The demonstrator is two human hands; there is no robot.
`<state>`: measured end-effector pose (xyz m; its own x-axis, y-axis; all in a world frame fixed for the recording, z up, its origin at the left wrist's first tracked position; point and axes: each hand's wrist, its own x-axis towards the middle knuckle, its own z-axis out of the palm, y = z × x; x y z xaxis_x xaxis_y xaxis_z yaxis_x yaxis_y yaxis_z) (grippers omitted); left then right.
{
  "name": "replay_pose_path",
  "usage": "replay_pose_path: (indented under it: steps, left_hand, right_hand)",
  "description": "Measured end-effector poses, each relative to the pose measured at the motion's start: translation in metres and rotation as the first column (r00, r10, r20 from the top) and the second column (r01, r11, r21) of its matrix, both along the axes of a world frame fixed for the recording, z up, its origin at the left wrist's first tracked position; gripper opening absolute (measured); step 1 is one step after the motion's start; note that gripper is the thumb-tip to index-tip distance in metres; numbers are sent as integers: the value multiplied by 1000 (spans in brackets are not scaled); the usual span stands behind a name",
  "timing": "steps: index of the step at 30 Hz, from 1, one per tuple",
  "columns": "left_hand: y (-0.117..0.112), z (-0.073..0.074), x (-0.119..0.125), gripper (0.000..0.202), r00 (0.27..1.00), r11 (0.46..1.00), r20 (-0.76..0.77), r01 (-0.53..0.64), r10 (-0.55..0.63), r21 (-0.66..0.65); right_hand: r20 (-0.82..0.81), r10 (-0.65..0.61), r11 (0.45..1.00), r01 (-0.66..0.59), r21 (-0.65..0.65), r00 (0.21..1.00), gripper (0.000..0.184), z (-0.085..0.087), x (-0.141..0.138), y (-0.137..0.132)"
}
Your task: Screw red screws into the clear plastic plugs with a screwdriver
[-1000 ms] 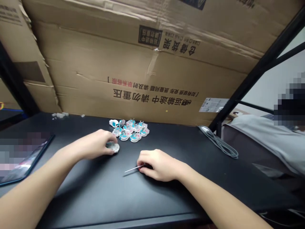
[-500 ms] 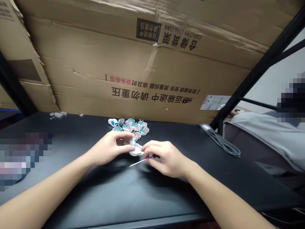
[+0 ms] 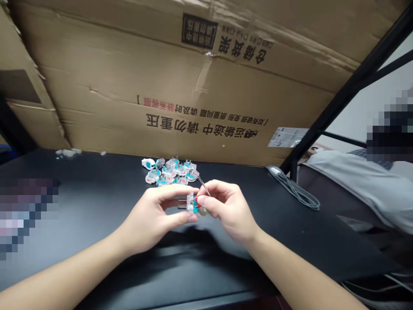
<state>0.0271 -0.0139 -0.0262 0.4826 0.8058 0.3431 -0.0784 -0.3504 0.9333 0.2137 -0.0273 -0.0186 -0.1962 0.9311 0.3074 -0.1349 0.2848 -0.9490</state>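
Observation:
My left hand point(image 3: 164, 213) is closed around a small power plug point(image 3: 191, 202) of clear and teal plastic, its metal prongs pointing left toward the palm. Thumb and fingers grip its edges above the table. My right hand point(image 3: 226, 204) is closed too, its fingertips against the plug's right side, where something red shows. From that hand the thin metal shaft of a screwdriver point(image 3: 204, 186) sticks out up and to the left. The screwdriver's handle is mostly hidden by the fingers. Just beyond both hands lies a cluster of similar clear and teal plugs point(image 3: 164, 181).
A large cardboard sheet point(image 3: 112, 86) stands along the back of the black table point(image 3: 97, 193). At the right back lies a coiled grey cable point(image 3: 293, 187). Small white pieces point(image 3: 68, 153) lie at the left back. A person in a grey top point(image 3: 351, 172) is beyond the right frame post.
The plug has turned so its prongs point left, and both hands have come closer together. The screwdriver shaft, which pointed down-left, now points up-left. The white piece at the fingertips no longer shows.

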Motion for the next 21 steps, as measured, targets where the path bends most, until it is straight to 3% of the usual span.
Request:
replay_pose_path:
  steps: [21]
  left_hand:
    - [-2,-2,2,42,999,999,33,8,-7,-43]
  right_hand:
    - [-84,19,999,-23,-47,996,16,-9,0,0]
